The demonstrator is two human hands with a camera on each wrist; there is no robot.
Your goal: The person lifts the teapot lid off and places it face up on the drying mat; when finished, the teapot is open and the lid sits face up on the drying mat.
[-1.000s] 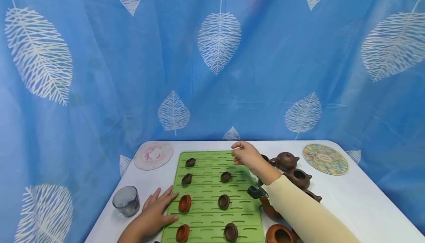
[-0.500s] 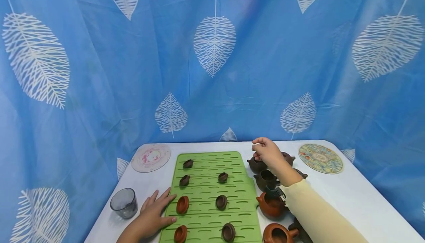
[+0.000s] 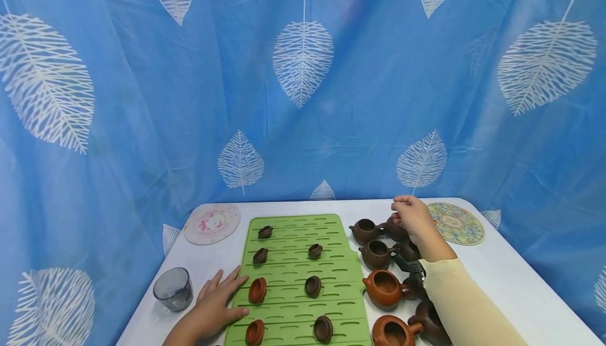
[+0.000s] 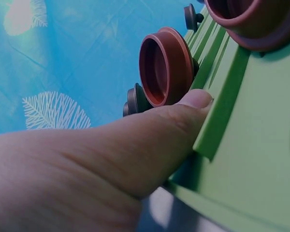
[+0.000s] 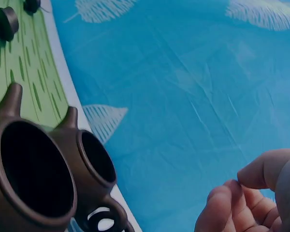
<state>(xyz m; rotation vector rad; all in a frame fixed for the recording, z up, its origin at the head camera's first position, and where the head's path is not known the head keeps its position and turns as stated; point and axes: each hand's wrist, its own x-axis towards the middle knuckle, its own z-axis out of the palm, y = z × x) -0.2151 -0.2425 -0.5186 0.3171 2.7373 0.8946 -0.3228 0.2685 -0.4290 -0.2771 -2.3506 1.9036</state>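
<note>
My left hand (image 3: 215,306) lies spread at the left edge of a green slotted mat (image 3: 284,272), its thumb touching the mat. Just beyond the thumb, an orange teapot lid (image 4: 179,63) leans on edge. More orange and brown lids, such as a brown lid (image 3: 313,286), stand in the mat's slots. My right hand (image 3: 412,219) hovers over the far right teapots, partly covering a dark brown teapot (image 3: 394,230). Its fingers are loosely bent, thumb near the fingertips, with nothing visible between them. In the right wrist view, two lidless brown teapots (image 5: 63,212) stand left of that hand.
Along the mat's right side run lidless teapots, among them an orange teapot (image 3: 381,297). More brown teapots sit under my right forearm, partly hidden. A grey glass cup (image 3: 173,289) is at left. Round placemats, one pink (image 3: 212,224), one patterned (image 3: 456,224), lie at the back corners.
My right hand has moved from above the mat's far right corner rightward over the teapots. The left hand stays at the mat's edge. The head view has shifted slightly.
</note>
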